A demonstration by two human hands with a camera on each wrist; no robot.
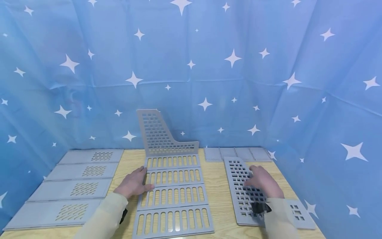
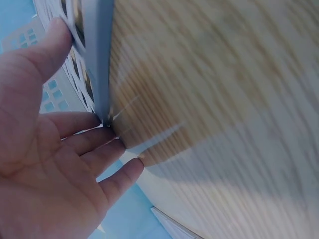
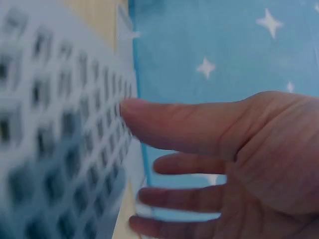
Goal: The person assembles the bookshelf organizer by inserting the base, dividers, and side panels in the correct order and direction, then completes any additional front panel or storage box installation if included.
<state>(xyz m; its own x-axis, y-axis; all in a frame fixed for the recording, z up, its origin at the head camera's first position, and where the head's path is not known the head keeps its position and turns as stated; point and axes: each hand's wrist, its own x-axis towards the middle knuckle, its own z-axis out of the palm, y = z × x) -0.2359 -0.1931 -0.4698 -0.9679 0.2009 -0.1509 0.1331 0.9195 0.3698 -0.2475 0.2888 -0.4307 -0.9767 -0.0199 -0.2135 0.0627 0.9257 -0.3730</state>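
A grey panel with rows of long slots (image 1: pixel 174 196) lies on the table in the middle, made of several folded-out sections. My left hand (image 1: pixel 134 182) is at its left edge. In the left wrist view the thumb (image 2: pixel 57 47) rests on the slotted face, and the fingertips touch the edge and the wood beside it. On the right lies a grey side panel with rectangular holes (image 1: pixel 243 192). My right hand (image 1: pixel 262 181) is over its right edge; in the right wrist view the thumb (image 3: pixel 169 122) touches the holed face, the other fingers extended and spread.
An L-shaped perforated side panel (image 1: pixel 158 139) leans on the starry blue curtain at the back. Grey panels with slanted cut-outs (image 1: pixel 49 194) lie on the left. A plain grey strip (image 1: pixel 238 152) is at the back right; another holed panel (image 1: pixel 301 215) shows near the right wrist.
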